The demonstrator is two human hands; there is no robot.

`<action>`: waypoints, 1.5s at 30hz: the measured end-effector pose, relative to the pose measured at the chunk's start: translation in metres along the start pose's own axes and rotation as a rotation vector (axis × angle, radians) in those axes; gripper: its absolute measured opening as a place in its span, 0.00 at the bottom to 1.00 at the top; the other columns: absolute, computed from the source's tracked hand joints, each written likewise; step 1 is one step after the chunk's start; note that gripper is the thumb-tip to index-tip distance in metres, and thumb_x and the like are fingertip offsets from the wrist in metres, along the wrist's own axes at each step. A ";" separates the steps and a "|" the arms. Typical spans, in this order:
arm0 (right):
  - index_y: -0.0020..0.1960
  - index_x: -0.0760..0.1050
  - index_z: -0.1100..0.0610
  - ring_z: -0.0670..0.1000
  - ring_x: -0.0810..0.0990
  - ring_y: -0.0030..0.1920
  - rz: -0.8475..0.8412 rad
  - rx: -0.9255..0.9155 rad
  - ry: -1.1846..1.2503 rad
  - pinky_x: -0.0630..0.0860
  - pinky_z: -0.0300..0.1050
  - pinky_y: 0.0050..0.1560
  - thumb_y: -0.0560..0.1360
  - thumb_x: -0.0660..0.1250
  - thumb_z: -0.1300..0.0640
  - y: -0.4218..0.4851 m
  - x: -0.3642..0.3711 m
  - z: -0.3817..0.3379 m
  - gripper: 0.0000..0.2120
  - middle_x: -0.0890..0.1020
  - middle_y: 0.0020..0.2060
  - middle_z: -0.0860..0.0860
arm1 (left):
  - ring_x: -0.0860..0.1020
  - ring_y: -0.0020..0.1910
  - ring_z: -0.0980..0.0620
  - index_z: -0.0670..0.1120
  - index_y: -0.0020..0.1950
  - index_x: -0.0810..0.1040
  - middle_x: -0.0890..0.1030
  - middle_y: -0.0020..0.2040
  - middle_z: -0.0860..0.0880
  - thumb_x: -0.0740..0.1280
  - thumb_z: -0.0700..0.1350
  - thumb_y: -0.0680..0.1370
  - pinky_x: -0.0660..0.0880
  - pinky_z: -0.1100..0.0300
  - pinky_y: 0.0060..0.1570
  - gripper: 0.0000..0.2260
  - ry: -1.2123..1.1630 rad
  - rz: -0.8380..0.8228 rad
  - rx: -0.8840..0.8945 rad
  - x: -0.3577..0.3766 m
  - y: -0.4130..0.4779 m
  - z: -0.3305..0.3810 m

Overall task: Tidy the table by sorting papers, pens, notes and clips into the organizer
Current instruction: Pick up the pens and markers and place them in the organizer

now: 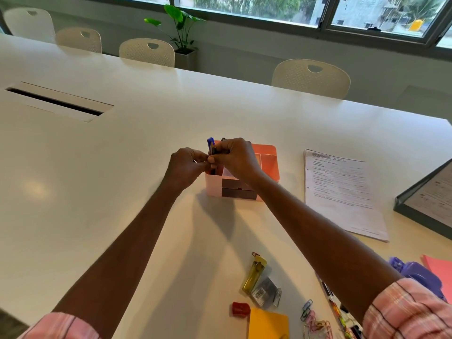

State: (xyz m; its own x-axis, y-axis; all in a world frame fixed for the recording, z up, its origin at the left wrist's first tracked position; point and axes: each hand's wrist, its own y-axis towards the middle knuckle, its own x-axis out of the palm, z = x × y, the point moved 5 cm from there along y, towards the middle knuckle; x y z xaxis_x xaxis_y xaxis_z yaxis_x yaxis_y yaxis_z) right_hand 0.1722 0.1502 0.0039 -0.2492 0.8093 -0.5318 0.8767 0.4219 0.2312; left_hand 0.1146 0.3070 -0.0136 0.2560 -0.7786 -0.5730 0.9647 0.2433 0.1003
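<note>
Organizer [267,165] — pens [210,145] half hidden by right hand [236,159].

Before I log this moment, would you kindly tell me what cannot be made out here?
Head view:
- What, if anything, the left hand and right hand pinch between them: covered by their fingers.
- Organizer's front compartments: behind the right hand and wrist.
- Printed sheet's text: too small.
- Black tray: cut off by the right edge.
- Purple object: partly behind the right sleeve.
</note>
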 end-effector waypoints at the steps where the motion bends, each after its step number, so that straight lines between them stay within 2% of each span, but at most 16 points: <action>1: 0.46 0.88 0.61 0.37 0.80 0.32 -0.007 0.004 0.002 0.74 0.30 0.37 0.72 0.80 0.63 0.000 0.000 -0.001 0.04 0.84 0.34 0.47 | 0.79 0.41 0.62 0.47 0.54 0.90 0.87 0.45 0.51 0.78 0.46 0.75 0.73 0.63 0.41 0.09 -0.012 -0.006 -0.008 0.000 0.000 0.000; 3: 0.45 0.87 0.62 0.37 0.79 0.32 -0.022 0.000 -0.007 0.73 0.29 0.36 0.73 0.78 0.64 0.000 0.000 -0.002 0.02 0.83 0.35 0.48 | 0.81 0.43 0.60 0.46 0.54 0.90 0.88 0.47 0.50 0.78 0.46 0.75 0.75 0.61 0.44 0.09 -0.037 -0.013 -0.021 0.000 0.000 -0.001; 6: 0.46 0.85 0.65 0.38 0.81 0.33 -0.019 -0.025 -0.031 0.76 0.30 0.37 0.74 0.77 0.66 -0.001 -0.001 -0.006 0.03 0.84 0.36 0.51 | 0.85 0.48 0.52 0.45 0.55 0.89 0.88 0.47 0.49 0.78 0.44 0.75 0.79 0.57 0.49 0.10 -0.082 0.001 -0.046 0.001 -0.002 -0.003; 10: 0.49 0.86 0.62 0.48 0.87 0.42 0.022 -0.051 -0.044 0.85 0.42 0.46 0.73 0.78 0.66 -0.004 -0.004 -0.012 0.05 0.87 0.41 0.53 | 0.85 0.52 0.48 0.46 0.58 0.89 0.88 0.50 0.49 0.80 0.47 0.74 0.82 0.51 0.56 0.13 -0.120 0.046 -0.056 -0.001 -0.005 -0.001; 14: 0.50 0.87 0.61 0.50 0.88 0.44 0.087 -0.065 -0.039 0.85 0.43 0.47 0.72 0.77 0.68 -0.006 -0.008 -0.015 0.08 0.88 0.43 0.53 | 0.85 0.52 0.47 0.46 0.59 0.88 0.88 0.51 0.49 0.80 0.49 0.74 0.82 0.48 0.57 0.15 -0.129 0.071 -0.065 -0.002 -0.007 0.002; 19: 0.53 0.86 0.61 0.48 0.87 0.45 0.147 -0.076 -0.009 0.83 0.34 0.44 0.76 0.75 0.69 -0.010 -0.016 -0.016 0.07 0.88 0.47 0.53 | 0.84 0.48 0.50 0.48 0.60 0.86 0.87 0.48 0.50 0.80 0.49 0.74 0.84 0.47 0.54 0.16 -0.114 0.128 -0.062 -0.003 -0.011 0.004; 22: 0.54 0.86 0.62 0.48 0.87 0.47 0.161 -0.074 -0.009 0.85 0.38 0.48 0.76 0.76 0.66 -0.012 -0.020 -0.015 0.07 0.88 0.49 0.53 | 0.84 0.49 0.51 0.49 0.63 0.84 0.86 0.48 0.52 0.79 0.51 0.75 0.83 0.52 0.50 0.18 -0.121 0.158 -0.066 -0.005 -0.012 0.003; 25: 0.54 0.87 0.61 0.48 0.88 0.46 0.180 -0.042 0.008 0.86 0.43 0.49 0.76 0.76 0.66 -0.018 -0.025 -0.013 0.07 0.88 0.48 0.53 | 0.82 0.52 0.52 0.48 0.68 0.80 0.84 0.53 0.52 0.76 0.55 0.78 0.78 0.60 0.47 0.22 -0.091 0.264 -0.084 -0.008 -0.020 0.004; 28: 0.54 0.87 0.60 0.46 0.87 0.47 0.182 -0.008 0.019 0.84 0.39 0.48 0.76 0.76 0.65 -0.028 -0.030 -0.012 0.08 0.89 0.48 0.52 | 0.80 0.55 0.51 0.48 0.69 0.77 0.81 0.59 0.48 0.72 0.56 0.80 0.78 0.57 0.50 0.21 -0.107 0.468 -0.102 -0.013 -0.042 0.011; 30: 0.55 0.87 0.60 0.44 0.85 0.47 0.196 -0.013 -0.013 0.82 0.32 0.46 0.76 0.76 0.64 -0.039 -0.035 -0.012 0.08 0.89 0.50 0.52 | 0.80 0.54 0.50 0.47 0.68 0.77 0.79 0.59 0.49 0.71 0.55 0.81 0.79 0.55 0.51 0.19 -0.135 0.571 -0.088 -0.014 -0.062 0.019; 32: 0.55 0.87 0.59 0.42 0.85 0.47 0.217 -0.016 -0.035 0.82 0.33 0.49 0.76 0.77 0.62 -0.050 -0.041 -0.013 0.08 0.89 0.50 0.51 | 0.80 0.52 0.49 0.48 0.67 0.77 0.78 0.57 0.50 0.70 0.54 0.81 0.79 0.54 0.50 0.18 -0.168 0.618 -0.062 -0.012 -0.081 0.027; 34: 0.55 0.87 0.59 0.44 0.86 0.48 0.218 0.001 -0.022 0.83 0.38 0.53 0.76 0.78 0.61 -0.066 -0.046 -0.014 0.08 0.89 0.49 0.50 | 0.79 0.50 0.49 0.48 0.66 0.77 0.79 0.56 0.51 0.70 0.54 0.81 0.78 0.56 0.48 0.16 -0.212 0.604 -0.048 -0.006 -0.099 0.035; 36: 0.56 0.86 0.60 0.43 0.86 0.48 0.191 0.025 0.000 0.81 0.34 0.52 0.77 0.77 0.60 -0.086 -0.051 -0.015 0.09 0.88 0.50 0.50 | 0.79 0.50 0.51 0.50 0.66 0.77 0.80 0.56 0.51 0.70 0.53 0.82 0.77 0.60 0.46 0.15 -0.252 0.541 -0.044 0.004 -0.116 0.041; 40: 0.57 0.85 0.59 0.34 0.83 0.46 0.091 0.020 0.000 0.77 0.28 0.46 0.79 0.74 0.58 -0.138 -0.056 -0.016 0.08 0.86 0.48 0.47 | 0.79 0.54 0.53 0.51 0.66 0.77 0.81 0.59 0.52 0.69 0.53 0.83 0.77 0.63 0.49 0.14 -0.266 0.330 -0.061 0.034 -0.147 0.049; 43: 0.59 0.84 0.57 0.39 0.85 0.50 0.049 0.039 0.011 0.82 0.34 0.51 0.80 0.73 0.55 -0.179 -0.056 -0.009 0.10 0.87 0.51 0.48 | 0.78 0.60 0.53 0.53 0.70 0.75 0.81 0.62 0.53 0.68 0.55 0.83 0.78 0.57 0.59 0.17 -0.240 0.161 -0.088 0.056 -0.165 0.048; 45: 0.61 0.83 0.55 0.42 0.85 0.54 0.037 0.106 0.042 0.84 0.41 0.55 0.81 0.72 0.52 -0.206 -0.057 0.001 0.11 0.87 0.53 0.48 | 0.77 0.64 0.52 0.55 0.72 0.74 0.80 0.66 0.54 0.67 0.55 0.84 0.76 0.54 0.61 0.18 -0.223 0.060 -0.082 0.069 -0.177 0.050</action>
State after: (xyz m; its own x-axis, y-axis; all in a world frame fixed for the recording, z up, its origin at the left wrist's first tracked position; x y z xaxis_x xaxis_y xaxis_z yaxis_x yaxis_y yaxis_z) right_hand 0.0059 0.0166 -0.0149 -0.2304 0.8409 -0.4897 0.9238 0.3472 0.1615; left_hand -0.0352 0.1811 -0.0306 0.3286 -0.8676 -0.3731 0.9416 0.3319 0.0574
